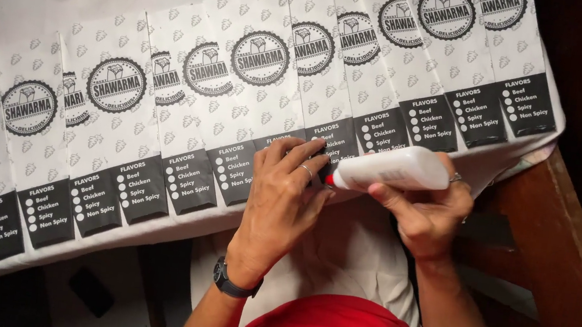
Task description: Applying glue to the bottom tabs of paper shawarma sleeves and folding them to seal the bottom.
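On the table (0,2), right hand (427,213) holds glue bottle (397,169) lengthwise, tip leftward.

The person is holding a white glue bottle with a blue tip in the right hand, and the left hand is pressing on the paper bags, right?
Not quite. The head view shows the tip of the white glue bottle is red, not blue. The rest holds: the right hand holds the bottle, and the left hand presses on the paper bags laid in a row.

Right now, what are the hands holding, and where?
The right hand grips a white bottle around its body. The left hand holds nothing; it presses on a paper bag.
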